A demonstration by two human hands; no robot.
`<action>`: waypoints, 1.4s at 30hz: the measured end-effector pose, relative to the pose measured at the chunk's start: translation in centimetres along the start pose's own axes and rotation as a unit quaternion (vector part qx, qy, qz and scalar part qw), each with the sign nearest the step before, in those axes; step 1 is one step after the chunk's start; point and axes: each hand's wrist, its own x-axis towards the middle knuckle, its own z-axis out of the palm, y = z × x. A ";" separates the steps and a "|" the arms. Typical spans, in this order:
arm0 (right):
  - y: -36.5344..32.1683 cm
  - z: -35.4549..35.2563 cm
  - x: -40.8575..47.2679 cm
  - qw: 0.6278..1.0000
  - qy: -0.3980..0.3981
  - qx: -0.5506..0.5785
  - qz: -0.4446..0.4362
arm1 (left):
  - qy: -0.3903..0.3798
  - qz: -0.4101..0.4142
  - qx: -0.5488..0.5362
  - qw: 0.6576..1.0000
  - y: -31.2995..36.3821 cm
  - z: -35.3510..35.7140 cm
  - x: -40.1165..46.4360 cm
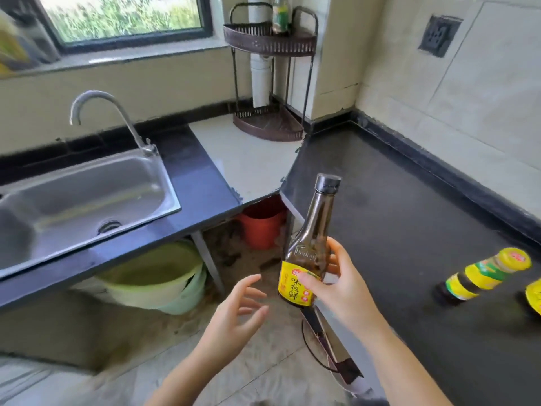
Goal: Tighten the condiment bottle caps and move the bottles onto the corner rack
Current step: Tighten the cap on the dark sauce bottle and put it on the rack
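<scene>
My right hand point(339, 284) grips a brown glass bottle point(310, 238) with a yellow label and a dark cap, held upright and slightly tilted over the counter's front edge. Just left of it, my left hand point(237, 309) is empty with fingers spread, not touching the bottle. A two-tier dark corner rack point(269, 42) stands in the far corner; one green-labelled bottle point(281, 16) stands on its top shelf. On the dark counter point(395, 215) at right stands a yellow-capped bottle point(483, 275), and the edge of another bottle point(534, 294) shows at the frame border.
A steel sink point(87, 194) with a curved faucet point(117, 118) lies to the left. Under the counter sit a green basin point(155, 276) and an orange bucket point(263, 227). A wall socket point(439, 35) is at upper right; a window point(126, 16) is behind.
</scene>
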 end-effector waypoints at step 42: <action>-15.6 1.3 50.7 0.990 0.113 0.011 -0.086 | -0.007 0.190 0.003 0.982 9.0 -21.6 55.7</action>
